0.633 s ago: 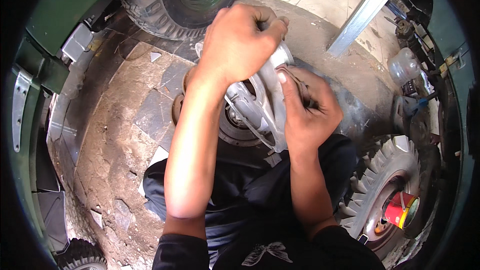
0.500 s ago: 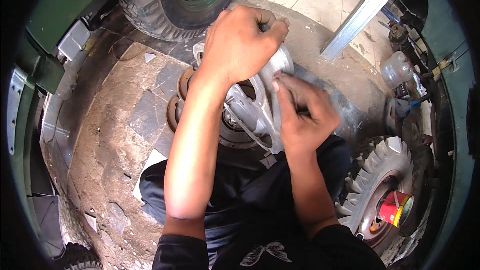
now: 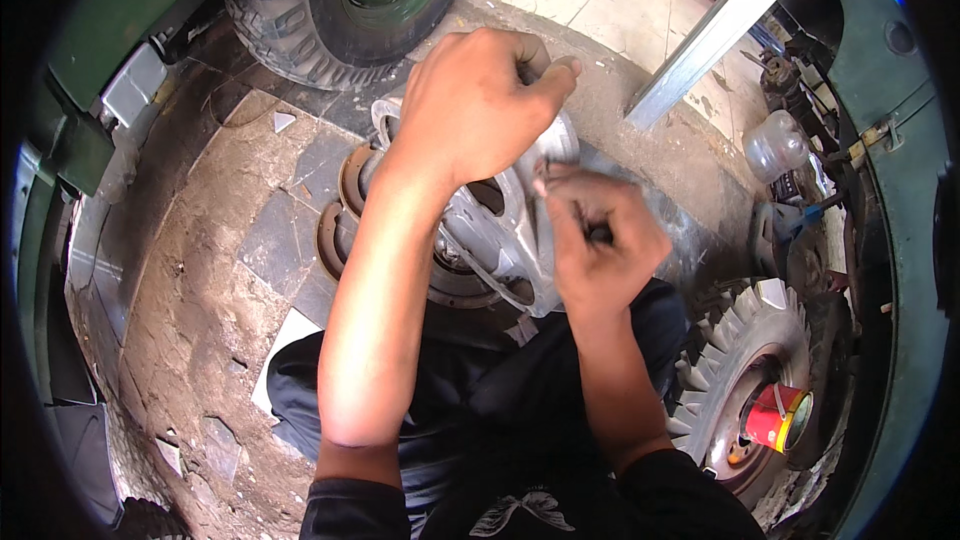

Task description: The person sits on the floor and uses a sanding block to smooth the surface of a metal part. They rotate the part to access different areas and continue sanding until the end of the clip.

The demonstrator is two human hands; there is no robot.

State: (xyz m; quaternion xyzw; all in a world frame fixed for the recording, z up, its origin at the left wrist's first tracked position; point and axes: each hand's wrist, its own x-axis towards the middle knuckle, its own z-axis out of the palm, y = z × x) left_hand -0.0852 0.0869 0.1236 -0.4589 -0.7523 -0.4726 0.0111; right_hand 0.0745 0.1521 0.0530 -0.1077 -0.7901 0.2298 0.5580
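One smooth grey cast-metal part with rounded openings (image 3: 495, 240), centre, between two bare hands. Left hand (image 3: 490, 105) curled over its far end, thumb out (grip hidden, can't tell); right hand (image 3: 605, 230) curled at its right side, blurred, can't tell what's pinched. Two rust-brown curved metal rims (image 3: 328, 245) just left. Two chunky-tread black-grey rubber tyres (image 3: 730, 390): far left, near right. One red-and-yellow cylindrical can (image 3: 768, 420) by the near tyre. One clear ribbed plastic bottle (image 3: 775, 148), far right.
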